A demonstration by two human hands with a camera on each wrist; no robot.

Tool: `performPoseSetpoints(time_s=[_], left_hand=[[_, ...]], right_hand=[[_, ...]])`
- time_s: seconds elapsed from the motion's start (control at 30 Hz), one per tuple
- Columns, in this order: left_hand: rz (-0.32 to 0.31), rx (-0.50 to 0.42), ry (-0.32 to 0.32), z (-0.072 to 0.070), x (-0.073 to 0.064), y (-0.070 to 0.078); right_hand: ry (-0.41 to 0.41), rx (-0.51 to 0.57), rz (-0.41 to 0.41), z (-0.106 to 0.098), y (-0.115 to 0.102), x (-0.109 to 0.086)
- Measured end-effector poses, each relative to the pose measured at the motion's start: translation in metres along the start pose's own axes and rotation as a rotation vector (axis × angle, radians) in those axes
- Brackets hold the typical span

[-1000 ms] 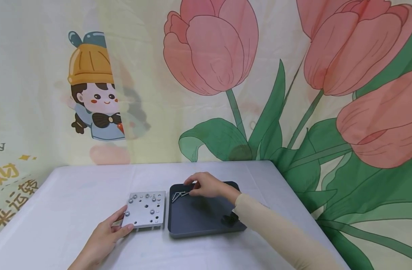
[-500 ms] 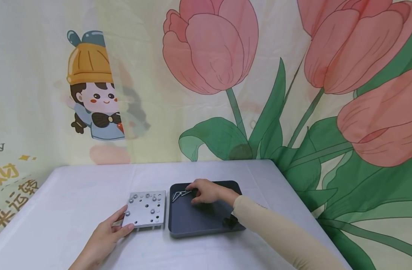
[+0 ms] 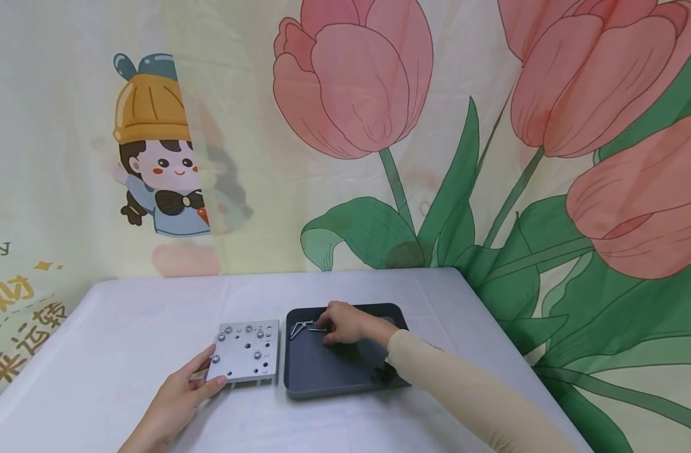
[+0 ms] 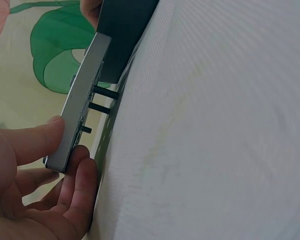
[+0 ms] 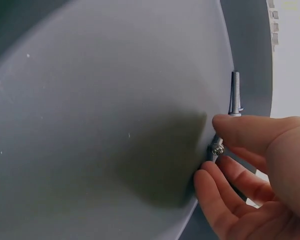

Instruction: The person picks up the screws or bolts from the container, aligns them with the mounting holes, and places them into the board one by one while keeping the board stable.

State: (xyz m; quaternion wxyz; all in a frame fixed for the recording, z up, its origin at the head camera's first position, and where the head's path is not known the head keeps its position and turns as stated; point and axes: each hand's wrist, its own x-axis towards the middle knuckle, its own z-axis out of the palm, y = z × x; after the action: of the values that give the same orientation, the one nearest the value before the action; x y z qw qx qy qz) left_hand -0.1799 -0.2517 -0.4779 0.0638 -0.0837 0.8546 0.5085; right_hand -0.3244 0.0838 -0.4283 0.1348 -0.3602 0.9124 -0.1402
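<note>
Left hand (image 3: 178, 395) gripped metal plate (image 3: 245, 365) beside tray's (image 3: 334, 371) left edge. Right hand (image 3: 348, 324) pinched screw (image 5: 217, 149) near tray's far-left corner.

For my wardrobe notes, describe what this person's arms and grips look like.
A cream sleeve with small dark marks near the cuff runs to the right wrist; a black item, too unclear to identify, shows beneath. No sleeve shows on the left. The left grip and right grip are ungloved.
</note>
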Motion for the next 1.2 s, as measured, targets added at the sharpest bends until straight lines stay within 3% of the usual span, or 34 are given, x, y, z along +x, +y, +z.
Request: performPoseSetpoints(time_s=[0.27, 0.53, 1.2], left_hand=[[0.020, 0.007, 0.000, -0.0006, -0.0014, -0.0012], [-0.004, 0.002, -0.002, -0.0002, 0.0008, -0.0010], [0.013, 0.004, 0.001, 0.0001, -0.0005, -0.0008]], right_hand=[[0.008, 0.050, 0.033, -0.0003, 0.0001, -0.0020], [0.049, 0.109, 0.110, 0.0019, -0.0004, -0.0033], [0.125, 0.116, 0.054, -0.0006, 0.0011, -0.0048]])
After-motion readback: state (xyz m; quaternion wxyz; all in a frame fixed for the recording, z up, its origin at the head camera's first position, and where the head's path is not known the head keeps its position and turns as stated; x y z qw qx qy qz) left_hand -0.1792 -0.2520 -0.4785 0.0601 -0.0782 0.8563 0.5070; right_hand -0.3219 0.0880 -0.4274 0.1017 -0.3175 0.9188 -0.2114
